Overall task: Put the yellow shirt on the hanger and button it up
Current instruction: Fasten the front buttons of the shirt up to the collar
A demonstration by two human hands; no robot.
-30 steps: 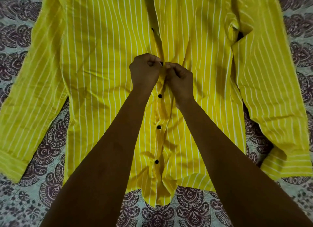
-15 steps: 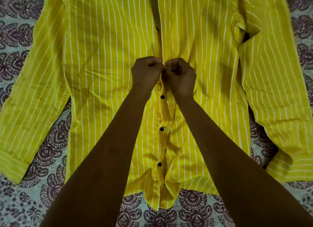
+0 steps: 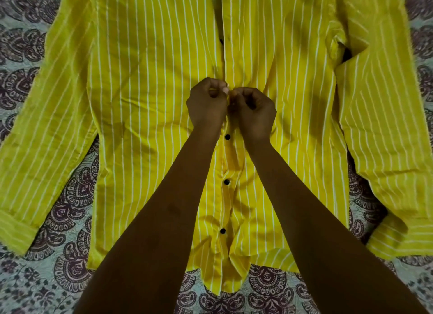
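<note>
The yellow shirt [image 3: 145, 107] with thin white stripes lies flat, front up, sleeves spread to both sides. Three black buttons [image 3: 226, 181] below my hands are fastened along the placket. My left hand [image 3: 207, 102] and my right hand [image 3: 254, 112] meet at the placket in mid chest, each with fingers curled and pinching one edge of the fabric. The button between them is hidden by my fingers. Above my hands the front is still apart, with a dark button [image 3: 221, 41] at the gap. No hanger is visible.
The shirt rests on a bedsheet [image 3: 58, 276] printed with dark purple paisley shapes on a pale ground. A dark gap [image 3: 346, 56] shows at the right armpit fold. The right cuff [image 3: 398, 241] lies near the frame's right edge.
My two hands have closed in on each other at the placket, and the black button seen by my left fingers a second ago is now covered.
</note>
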